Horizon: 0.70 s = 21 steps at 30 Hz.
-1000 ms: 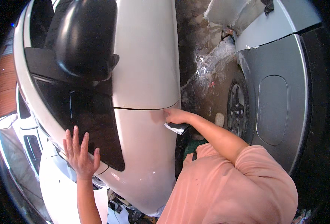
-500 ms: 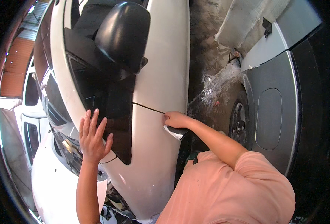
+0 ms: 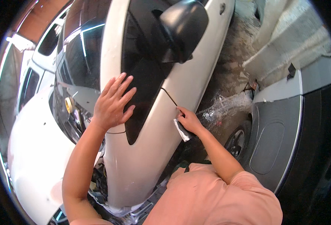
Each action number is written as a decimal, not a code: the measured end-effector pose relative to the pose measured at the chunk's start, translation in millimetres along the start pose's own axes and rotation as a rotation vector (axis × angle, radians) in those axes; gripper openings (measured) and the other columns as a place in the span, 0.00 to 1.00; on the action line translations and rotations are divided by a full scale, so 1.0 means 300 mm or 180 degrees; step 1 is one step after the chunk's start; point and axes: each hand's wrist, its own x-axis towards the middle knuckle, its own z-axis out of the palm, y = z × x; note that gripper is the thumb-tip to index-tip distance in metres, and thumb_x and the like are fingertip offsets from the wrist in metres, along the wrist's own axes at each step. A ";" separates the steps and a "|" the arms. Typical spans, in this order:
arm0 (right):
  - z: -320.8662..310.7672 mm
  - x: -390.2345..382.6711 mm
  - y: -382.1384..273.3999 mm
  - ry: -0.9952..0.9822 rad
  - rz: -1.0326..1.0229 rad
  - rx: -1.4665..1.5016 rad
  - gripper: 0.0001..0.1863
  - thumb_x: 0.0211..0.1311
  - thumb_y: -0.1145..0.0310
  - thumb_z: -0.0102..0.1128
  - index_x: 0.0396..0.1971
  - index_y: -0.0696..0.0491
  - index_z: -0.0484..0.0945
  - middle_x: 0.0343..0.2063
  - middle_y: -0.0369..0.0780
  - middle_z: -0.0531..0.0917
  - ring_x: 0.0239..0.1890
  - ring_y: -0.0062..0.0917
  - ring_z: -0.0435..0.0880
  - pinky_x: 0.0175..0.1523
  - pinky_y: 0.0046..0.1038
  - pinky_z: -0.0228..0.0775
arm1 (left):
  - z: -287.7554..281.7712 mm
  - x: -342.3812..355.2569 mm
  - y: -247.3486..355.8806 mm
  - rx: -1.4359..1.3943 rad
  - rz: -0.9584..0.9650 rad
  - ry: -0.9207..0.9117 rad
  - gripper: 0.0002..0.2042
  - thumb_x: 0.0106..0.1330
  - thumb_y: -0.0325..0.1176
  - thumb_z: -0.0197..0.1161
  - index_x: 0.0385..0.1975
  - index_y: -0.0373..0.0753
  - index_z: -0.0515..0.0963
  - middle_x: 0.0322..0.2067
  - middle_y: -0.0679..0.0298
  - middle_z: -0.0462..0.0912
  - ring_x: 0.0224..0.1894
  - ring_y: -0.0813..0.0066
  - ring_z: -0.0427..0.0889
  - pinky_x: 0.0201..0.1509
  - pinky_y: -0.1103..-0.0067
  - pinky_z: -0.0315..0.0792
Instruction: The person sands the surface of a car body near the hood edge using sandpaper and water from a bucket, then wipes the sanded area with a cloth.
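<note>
At far left stands a white vehicle point(image 3: 38, 150), beside the white car door point(image 3: 143, 157) being worked on. The left hand point(image 3: 111, 103) lies flat with fingers spread, its grip open, on the door's dark window point(image 3: 143, 86) below the black side mirror point(image 3: 182, 28). Further right, the right hand point(image 3: 188, 120) has its grip closed on a small pale sanding pad point(image 3: 181, 130), pressed against the door panel by a thin dark seam. A grey car point(image 3: 281, 138) stands at right.

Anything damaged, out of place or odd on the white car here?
Yes. Below the white door, the car's lower front is open, with loose parts and wiring exposed. The left hand lies flat on the window; the right hand presses a small pad against the door.
</note>
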 end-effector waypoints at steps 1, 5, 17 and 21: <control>-0.005 -0.020 0.006 0.0052 0.0038 0.0008 0.27 0.61 0.69 0.56 0.62 0.54 0.72 0.34 0.45 0.82 0.36 0.32 0.81 0.48 0.29 0.73 | 0.004 -0.003 -0.001 -0.0024 0.0018 0.0042 0.24 0.57 0.40 0.67 0.55 0.42 0.78 0.71 0.55 0.66 0.76 0.55 0.57 0.80 0.61 0.47; 0.005 -0.031 0.129 -0.0366 -0.0068 0.0520 0.38 0.60 0.73 0.56 0.73 0.42 0.63 0.32 0.35 0.77 0.38 0.22 0.76 0.50 0.25 0.71 | 0.004 -0.011 -0.009 0.0076 0.0034 0.0083 0.23 0.58 0.41 0.66 0.55 0.43 0.78 0.71 0.56 0.66 0.76 0.57 0.57 0.81 0.62 0.46; -0.012 -0.044 0.416 -0.0427 0.0274 0.0833 0.39 0.58 0.78 0.57 0.73 0.42 0.65 0.34 0.33 0.77 0.40 0.18 0.75 0.53 0.21 0.69 | 0.014 0.007 0.002 -0.0058 0.0028 -0.0029 0.23 0.56 0.39 0.67 0.53 0.42 0.79 0.71 0.55 0.64 0.76 0.55 0.56 0.81 0.60 0.45; 0.004 -0.041 0.389 -0.0463 0.0328 0.1060 0.38 0.58 0.78 0.58 0.71 0.43 0.67 0.35 0.33 0.77 0.41 0.18 0.75 0.53 0.21 0.68 | 0.010 0.010 0.003 0.0126 -0.0037 -0.0183 0.23 0.56 0.39 0.66 0.53 0.41 0.78 0.71 0.54 0.65 0.75 0.51 0.58 0.79 0.56 0.48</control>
